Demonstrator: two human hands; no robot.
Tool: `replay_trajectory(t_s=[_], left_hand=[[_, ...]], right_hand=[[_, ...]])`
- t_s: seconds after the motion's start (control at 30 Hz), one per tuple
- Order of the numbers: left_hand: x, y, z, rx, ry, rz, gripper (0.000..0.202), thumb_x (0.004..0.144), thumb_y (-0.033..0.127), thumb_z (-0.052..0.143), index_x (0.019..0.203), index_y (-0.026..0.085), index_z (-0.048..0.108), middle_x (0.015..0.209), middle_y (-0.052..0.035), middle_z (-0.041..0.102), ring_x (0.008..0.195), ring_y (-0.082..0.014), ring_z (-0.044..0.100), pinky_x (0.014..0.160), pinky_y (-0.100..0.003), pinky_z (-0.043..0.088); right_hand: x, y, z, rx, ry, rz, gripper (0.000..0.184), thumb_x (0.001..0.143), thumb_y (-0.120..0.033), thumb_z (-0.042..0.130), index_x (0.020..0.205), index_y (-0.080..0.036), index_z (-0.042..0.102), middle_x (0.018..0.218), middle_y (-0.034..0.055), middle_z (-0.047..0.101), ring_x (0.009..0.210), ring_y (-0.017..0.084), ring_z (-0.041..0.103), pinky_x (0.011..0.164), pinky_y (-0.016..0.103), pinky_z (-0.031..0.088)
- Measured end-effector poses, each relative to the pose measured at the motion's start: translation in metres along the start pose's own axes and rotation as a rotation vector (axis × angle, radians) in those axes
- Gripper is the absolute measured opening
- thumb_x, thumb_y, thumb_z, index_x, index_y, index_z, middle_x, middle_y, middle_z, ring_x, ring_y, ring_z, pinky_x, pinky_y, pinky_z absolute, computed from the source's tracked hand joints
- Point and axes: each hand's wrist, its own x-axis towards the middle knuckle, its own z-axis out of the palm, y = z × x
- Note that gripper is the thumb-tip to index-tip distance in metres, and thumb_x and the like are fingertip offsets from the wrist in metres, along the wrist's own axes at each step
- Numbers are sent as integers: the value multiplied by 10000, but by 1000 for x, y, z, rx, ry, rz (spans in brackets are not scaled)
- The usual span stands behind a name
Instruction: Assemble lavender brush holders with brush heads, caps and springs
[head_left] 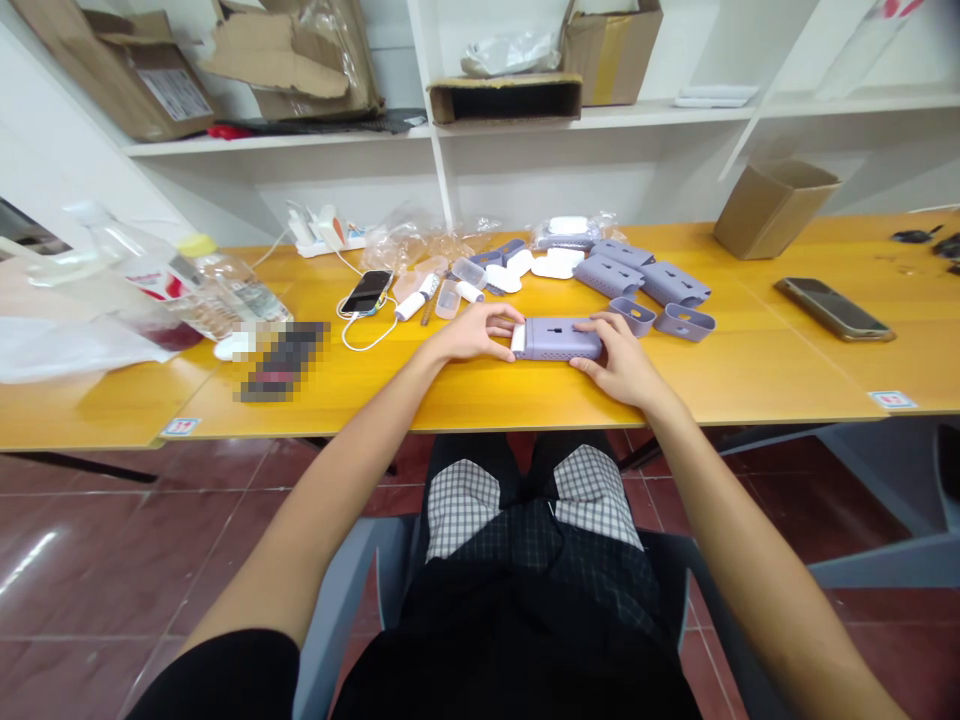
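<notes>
A lavender plastic case with a small dark slot on top and perforated sides lies on the table's front part. Its left end is white. My left hand grips that white end between thumb and fingers. My right hand holds the case's right end, fingers on top and thumb along the near side. Just behind the right hand are two lavender ring-shaped pieces and several lavender shells. White plastic parts lie farther back, with clear small cups and a white tube to the left.
A phone with a white cable lies left, near bottles and a power strip. Toward the right are another phone and a cardboard box. White shelves holding boxes stand behind the table.
</notes>
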Motion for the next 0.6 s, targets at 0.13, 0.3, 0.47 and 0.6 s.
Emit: replay_trajectory(t_s=[0.13, 0.3, 0.47, 0.6], left_hand=[[1, 0, -1, -27, 3, -7, 686, 486, 116, 1006, 1107, 145, 714, 1197, -148, 774, 1194, -317, 748, 1153, -622, 519], [0, 1, -1, -10, 10, 8, 644, 504, 113, 995, 1079, 147, 707, 1158, -127, 784, 1139, -289, 767, 1134, -589, 542], [-1, 1, 2, 23, 31, 45, 573, 529, 111, 979, 1033, 141, 708, 1134, -121, 780, 1076, -266, 770, 1117, -598, 548], [0, -2, 2, 41, 44, 54, 567, 531, 146, 988, 1043, 126, 745, 1138, -137, 778, 1091, -280, 764, 1130, -607, 534]], right_hand=[[0, 2, 0, 3, -1, -14, 489, 921, -411, 715, 1372, -242, 630, 1430, 171, 538, 1413, 408, 542, 1237, 655, 420], [1, 3, 0, -2, 1, -14, 480, 923, -418, 713, 1365, -249, 633, 1437, 165, 541, 1414, 403, 546, 1231, 657, 427], [0, 1, -1, -2, -2, -10, 482, 924, -424, 710, 1369, -256, 631, 1454, 166, 539, 1418, 409, 546, 1229, 672, 427], [0, 0, -1, -5, -4, -10, 486, 926, -425, 702, 1376, -256, 627, 1452, 168, 539, 1415, 412, 548, 1231, 679, 424]])
